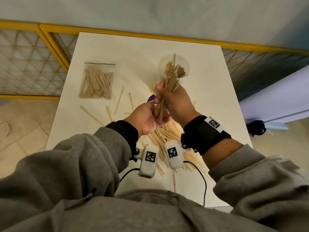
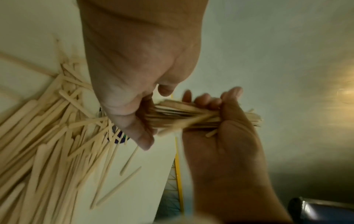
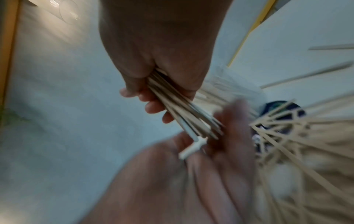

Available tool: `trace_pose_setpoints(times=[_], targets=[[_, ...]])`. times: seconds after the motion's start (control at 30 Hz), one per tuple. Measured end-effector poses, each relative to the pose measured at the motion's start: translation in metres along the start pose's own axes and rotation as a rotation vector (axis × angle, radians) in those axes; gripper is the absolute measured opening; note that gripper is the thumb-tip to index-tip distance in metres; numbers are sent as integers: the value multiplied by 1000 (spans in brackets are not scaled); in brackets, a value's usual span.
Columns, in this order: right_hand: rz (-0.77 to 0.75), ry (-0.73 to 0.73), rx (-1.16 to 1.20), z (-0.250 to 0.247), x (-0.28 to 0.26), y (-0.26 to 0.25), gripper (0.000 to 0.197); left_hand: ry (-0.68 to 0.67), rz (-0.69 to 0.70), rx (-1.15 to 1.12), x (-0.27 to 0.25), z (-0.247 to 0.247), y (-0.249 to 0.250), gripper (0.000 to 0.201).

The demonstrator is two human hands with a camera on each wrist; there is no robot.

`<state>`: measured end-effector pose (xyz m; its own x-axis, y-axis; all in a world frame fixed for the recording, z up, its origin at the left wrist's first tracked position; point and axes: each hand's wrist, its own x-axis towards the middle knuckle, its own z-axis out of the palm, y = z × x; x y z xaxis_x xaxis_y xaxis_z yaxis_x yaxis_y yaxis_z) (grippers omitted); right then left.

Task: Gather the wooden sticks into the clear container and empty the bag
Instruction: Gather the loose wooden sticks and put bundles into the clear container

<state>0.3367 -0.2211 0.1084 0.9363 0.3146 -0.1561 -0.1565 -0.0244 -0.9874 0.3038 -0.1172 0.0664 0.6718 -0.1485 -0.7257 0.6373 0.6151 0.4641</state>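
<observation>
My right hand [image 1: 164, 92] grips a thick bundle of wooden sticks [image 1: 161, 107] upright above the table, just in front of the clear container [image 1: 162, 64], which holds several sticks. My left hand [image 1: 157, 113] cups the bundle's lower ends between its thumb and curled fingers. In the left wrist view the bundle [image 2: 182, 116] runs from my left hand [image 2: 151, 115] into my right hand [image 2: 220, 106]. The right wrist view is blurred around my left hand [image 3: 220, 136]. A zip bag [image 1: 97, 81] full of sticks lies closed at the far left.
A large pile of loose sticks [image 1: 167, 136] lies under my wrists, with single sticks [image 1: 119, 99] scattered towards the bag. A purple round object [image 1: 151, 98] shows beneath my hands. The white table [image 1: 133, 52] stands against a yellow railing [image 1: 55, 42].
</observation>
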Motion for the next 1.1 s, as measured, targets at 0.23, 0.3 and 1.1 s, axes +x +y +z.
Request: trace_pose_setpoints(times=[0.23, 0.3, 1.1], targets=[[-251, 331, 174, -30, 86, -73, 21, 212, 155, 322, 5, -64, 20, 29], [-290, 369, 141, -31, 106, -80, 28, 386, 267, 540, -2, -85, 28, 22], [-210, 200, -353, -51, 104, -16, 16, 355, 433, 1762, 27, -128, -62, 74]])
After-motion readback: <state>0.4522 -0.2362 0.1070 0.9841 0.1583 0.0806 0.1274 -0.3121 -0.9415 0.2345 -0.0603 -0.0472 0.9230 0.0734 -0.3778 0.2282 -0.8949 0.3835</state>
